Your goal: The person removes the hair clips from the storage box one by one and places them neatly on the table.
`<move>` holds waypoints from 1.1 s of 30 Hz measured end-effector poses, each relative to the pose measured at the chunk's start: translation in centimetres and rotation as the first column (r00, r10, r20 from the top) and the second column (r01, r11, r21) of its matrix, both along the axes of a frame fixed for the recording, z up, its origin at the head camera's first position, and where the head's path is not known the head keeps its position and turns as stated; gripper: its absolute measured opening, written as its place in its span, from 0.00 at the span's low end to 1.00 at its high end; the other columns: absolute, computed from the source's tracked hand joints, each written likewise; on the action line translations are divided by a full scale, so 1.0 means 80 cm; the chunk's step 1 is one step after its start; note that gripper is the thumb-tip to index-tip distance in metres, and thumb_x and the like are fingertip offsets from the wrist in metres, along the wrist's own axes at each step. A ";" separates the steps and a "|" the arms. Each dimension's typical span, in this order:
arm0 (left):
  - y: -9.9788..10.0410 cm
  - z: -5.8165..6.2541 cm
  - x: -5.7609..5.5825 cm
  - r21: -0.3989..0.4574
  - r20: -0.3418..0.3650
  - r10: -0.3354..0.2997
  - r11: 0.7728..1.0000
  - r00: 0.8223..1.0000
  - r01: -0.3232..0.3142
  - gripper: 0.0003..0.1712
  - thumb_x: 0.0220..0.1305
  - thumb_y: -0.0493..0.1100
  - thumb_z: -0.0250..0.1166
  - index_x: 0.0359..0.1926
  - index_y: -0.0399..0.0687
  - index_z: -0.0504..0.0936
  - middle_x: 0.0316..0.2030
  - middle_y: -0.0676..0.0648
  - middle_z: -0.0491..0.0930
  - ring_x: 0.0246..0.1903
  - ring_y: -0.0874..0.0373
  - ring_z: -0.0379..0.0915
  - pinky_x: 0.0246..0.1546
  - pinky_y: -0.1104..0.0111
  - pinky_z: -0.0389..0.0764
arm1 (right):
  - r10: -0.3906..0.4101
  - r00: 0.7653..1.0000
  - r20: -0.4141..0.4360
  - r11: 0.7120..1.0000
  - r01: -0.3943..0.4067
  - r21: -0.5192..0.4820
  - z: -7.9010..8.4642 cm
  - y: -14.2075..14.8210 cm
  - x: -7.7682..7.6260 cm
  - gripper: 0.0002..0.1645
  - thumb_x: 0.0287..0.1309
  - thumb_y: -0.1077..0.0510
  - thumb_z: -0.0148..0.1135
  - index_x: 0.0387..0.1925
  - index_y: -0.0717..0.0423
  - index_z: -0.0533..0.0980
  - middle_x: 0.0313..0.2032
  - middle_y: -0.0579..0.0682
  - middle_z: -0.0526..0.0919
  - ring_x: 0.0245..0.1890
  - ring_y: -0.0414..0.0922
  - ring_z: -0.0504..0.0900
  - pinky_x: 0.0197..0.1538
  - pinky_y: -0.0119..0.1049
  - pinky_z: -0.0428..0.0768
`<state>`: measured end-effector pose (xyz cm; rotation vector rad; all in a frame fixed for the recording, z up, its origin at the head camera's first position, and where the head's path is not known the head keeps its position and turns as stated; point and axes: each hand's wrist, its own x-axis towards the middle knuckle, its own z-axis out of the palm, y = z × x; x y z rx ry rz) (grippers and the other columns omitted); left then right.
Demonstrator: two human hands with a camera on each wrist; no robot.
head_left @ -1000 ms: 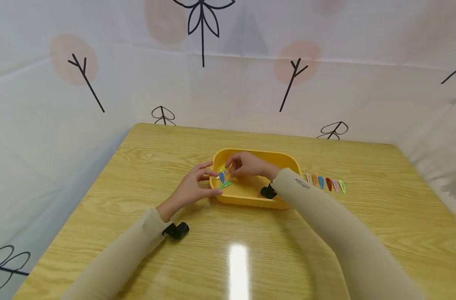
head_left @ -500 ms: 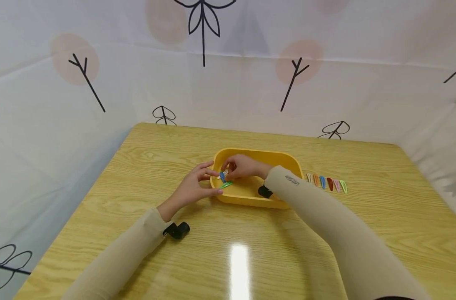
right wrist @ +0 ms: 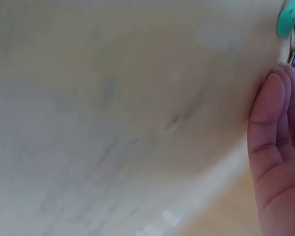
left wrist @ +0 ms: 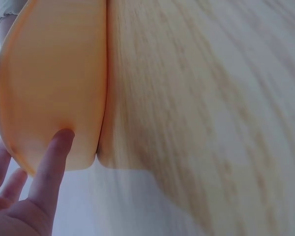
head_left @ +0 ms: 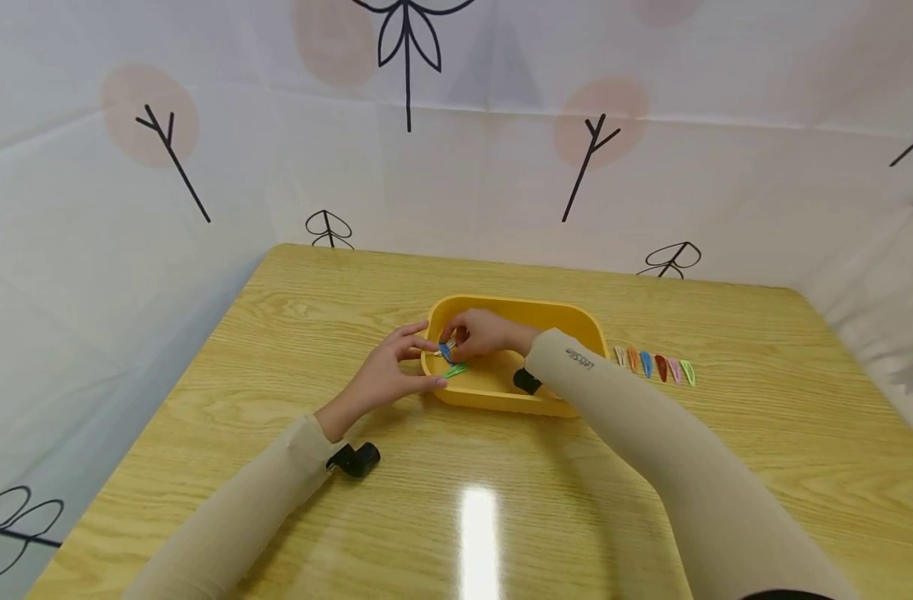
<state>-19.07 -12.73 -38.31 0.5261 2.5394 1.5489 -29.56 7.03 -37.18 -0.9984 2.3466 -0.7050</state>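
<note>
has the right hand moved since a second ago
Yes, slightly: in the head view, the right hand has shifted leftward inside the yellow tray, bringing it nearer the tray's left end.

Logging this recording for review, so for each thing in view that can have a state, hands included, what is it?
Yellow tray: right way up on the table.
Blue clip: in the tray, partly hidden.
Green clip: lying in the tray.
Left hand: against the tray's left end.
Right hand: fingers curled at the blue clip; grip unclear.
Six clips: lying in a row, right of the tray.
</note>
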 end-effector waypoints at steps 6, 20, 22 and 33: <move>0.000 0.001 0.000 -0.001 0.005 -0.003 1.000 1.000 0.003 0.27 0.49 0.49 0.73 0.50 0.42 0.79 0.67 0.51 0.56 0.54 0.46 0.69 0.47 0.61 0.78 | -0.017 1.000 0.003 1.000 0.017 0.007 0.000 -0.002 0.001 0.17 0.53 0.58 0.67 0.44 0.61 0.78 0.26 0.48 0.76 0.25 0.41 0.70 0.29 0.28 0.70; 0.000 -0.001 0.000 0.004 0.001 -0.001 1.000 1.000 0.001 0.30 0.49 0.48 0.74 0.52 0.41 0.78 0.68 0.51 0.56 0.54 0.46 0.69 0.49 0.59 0.76 | 0.061 0.998 -0.010 0.998 -0.061 -0.033 0.006 0.010 -0.002 0.17 0.49 0.69 0.66 0.44 0.67 0.78 0.29 0.50 0.79 0.28 0.42 0.73 0.35 0.30 0.76; 0.001 -0.001 -0.001 0.003 0.002 0.000 1.000 1.000 0.000 0.29 0.49 0.48 0.74 0.52 0.41 0.78 0.67 0.52 0.56 0.54 0.46 0.69 0.48 0.59 0.77 | 0.063 0.998 -0.007 0.997 -0.063 -0.033 0.008 0.011 -0.001 0.17 0.49 0.69 0.66 0.44 0.67 0.78 0.29 0.51 0.79 0.29 0.42 0.73 0.36 0.31 0.76; 0.001 0.001 0.001 0.007 0.009 0.004 1.000 1.000 -0.004 0.29 0.49 0.48 0.73 0.51 0.40 0.79 0.67 0.51 0.56 0.54 0.46 0.68 0.48 0.59 0.76 | 0.035 0.999 0.008 0.995 -0.034 -0.091 0.018 0.018 0.004 0.16 0.52 0.70 0.64 0.45 0.66 0.77 0.32 0.53 0.79 0.32 0.44 0.76 0.43 0.36 0.78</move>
